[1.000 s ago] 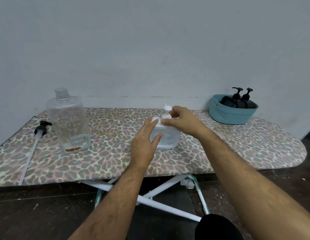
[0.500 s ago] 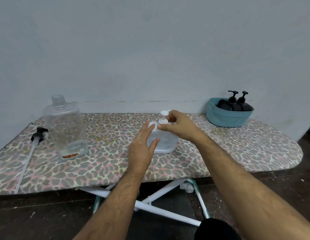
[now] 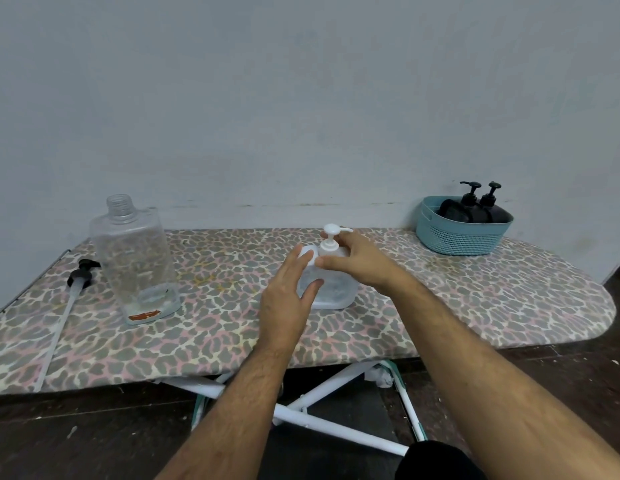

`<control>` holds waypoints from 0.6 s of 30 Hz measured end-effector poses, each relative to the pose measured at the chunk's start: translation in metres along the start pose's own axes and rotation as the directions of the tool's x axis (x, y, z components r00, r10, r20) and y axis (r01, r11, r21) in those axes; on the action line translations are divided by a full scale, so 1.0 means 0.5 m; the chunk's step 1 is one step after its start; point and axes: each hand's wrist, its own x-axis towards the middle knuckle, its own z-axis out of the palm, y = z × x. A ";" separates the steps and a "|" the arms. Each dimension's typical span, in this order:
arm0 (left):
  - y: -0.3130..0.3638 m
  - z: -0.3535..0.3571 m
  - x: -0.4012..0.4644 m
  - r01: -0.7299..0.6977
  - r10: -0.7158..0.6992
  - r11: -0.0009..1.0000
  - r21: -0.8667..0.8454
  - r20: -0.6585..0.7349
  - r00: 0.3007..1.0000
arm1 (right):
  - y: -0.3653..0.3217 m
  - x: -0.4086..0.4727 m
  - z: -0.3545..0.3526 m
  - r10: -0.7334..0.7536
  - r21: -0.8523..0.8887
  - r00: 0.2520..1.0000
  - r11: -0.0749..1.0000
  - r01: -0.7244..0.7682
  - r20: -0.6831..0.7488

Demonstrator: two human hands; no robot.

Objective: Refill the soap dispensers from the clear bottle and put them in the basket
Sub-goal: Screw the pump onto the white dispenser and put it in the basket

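At the far left of the frame the black pump point(image 3: 80, 276) with its long tube lies loose on the desk point(image 3: 509, 299), and just right of it the clear bottle point(image 3: 135, 261) stands uncapped and nearly drained. In the last second my view has tipped up and back, so everything sits lower in frame; the white pump head has turned from pointing away to pointing right, which I read as the cap being screwed home, refill done. At centre my left hand point(image 3: 287, 299) lies with straight fingers flat against the near side of the clear dispenser point(image 3: 331, 284), steadying it. My right hand point(image 3: 357, 263) pinches the white pump collar point(image 3: 328, 249) from the right. In the upper right, well apart, the teal basket point(image 3: 462, 233) already holds two black dispensers point(image 3: 481, 209).
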 end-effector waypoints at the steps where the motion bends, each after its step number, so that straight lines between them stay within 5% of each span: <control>1: -0.001 0.001 0.000 0.003 -0.003 1.000 0.002 -0.002 1.000 | 0.000 0.000 -0.005 0.019 0.072 0.999 0.997 -0.022 0.043; 6: -0.003 0.002 0.002 -0.001 0.001 1.000 0.002 -0.011 1.000 | 0.006 0.004 -0.032 -0.017 0.247 0.990 0.969 -0.018 0.139; 13: 0.000 0.001 0.002 0.013 -0.013 1.000 -0.018 0.002 1.000 | 0.014 0.010 -0.005 -0.052 0.071 0.996 0.996 0.057 -0.078; 18: 0.001 0.000 0.002 0.016 -0.016 1.000 -0.021 -0.003 1.000 | 0.002 0.003 -0.030 -0.053 0.209 0.990 0.978 0.024 0.134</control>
